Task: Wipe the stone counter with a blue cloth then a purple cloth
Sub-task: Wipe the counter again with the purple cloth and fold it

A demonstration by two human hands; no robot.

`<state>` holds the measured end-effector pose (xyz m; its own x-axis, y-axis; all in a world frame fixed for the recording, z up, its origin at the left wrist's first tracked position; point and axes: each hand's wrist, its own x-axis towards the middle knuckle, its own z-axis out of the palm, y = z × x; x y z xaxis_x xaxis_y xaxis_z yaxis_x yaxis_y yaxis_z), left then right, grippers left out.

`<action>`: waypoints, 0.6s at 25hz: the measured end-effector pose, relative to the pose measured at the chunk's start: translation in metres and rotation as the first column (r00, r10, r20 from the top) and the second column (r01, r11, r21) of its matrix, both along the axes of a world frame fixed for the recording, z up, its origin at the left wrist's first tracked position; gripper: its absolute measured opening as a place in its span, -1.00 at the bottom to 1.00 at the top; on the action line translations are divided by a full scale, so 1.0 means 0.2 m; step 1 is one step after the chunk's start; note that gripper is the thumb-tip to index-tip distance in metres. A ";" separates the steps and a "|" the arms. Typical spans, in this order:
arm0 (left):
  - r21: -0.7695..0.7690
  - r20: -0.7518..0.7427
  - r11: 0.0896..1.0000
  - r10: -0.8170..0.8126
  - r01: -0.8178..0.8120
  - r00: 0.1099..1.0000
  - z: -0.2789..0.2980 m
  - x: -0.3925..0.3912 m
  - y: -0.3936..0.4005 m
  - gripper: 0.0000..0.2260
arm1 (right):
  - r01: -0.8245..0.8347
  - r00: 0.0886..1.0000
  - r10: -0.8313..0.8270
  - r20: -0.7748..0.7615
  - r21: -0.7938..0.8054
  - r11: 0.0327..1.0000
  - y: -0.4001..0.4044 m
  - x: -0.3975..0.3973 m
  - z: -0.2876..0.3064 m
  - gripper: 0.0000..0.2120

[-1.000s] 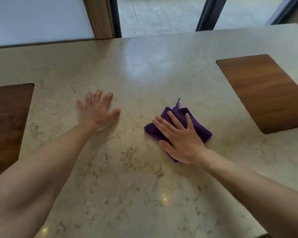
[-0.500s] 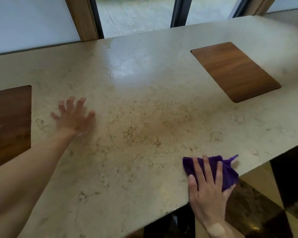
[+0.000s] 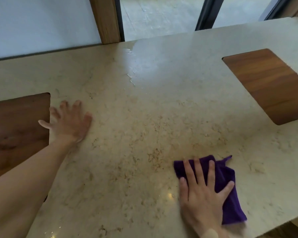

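The right hand [image 3: 202,194] lay flat on the purple cloth [image 3: 230,194], fingers straight and spread, pressing it down on the stone tabletop [image 3: 144,117] close to the near edge, toward the right side of the view. The cloth was crumpled and folded beneath the palm; its far edge showed beyond the fingertips, one thin corner poked out at its far right, and a long flap trailed back toward the tabletop's near edge beside the wrist. The left hand [image 3: 69,122] rested palm down on the bare stone well apart from the cloth, fingers straight and splayed, holding nothing. Its little finger reached over the edge of a dark wooden inset panel [image 3: 15,126] set flush into the tabletop at the left. A second, lighter wooden panel [image 3: 268,83] sat in the stone at the far right. The stone was pale beige with brown speckling, and a glossy patch [image 3: 144,66] shone near its far edge. Behind the tabletop stood a wooden post [image 3: 105,19] and a dark window frame [image 3: 205,12].
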<state>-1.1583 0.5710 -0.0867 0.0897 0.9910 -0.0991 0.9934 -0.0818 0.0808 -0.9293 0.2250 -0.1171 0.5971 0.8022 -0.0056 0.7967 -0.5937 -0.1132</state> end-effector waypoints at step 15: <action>-0.050 -0.026 0.998 0.036 -0.037 0.999 -0.07 -0.05 0.00 -0.35 | -0.098 0.991 0.091 -0.101 -0.063 0.993 1.91 0.42 0.10 -0.48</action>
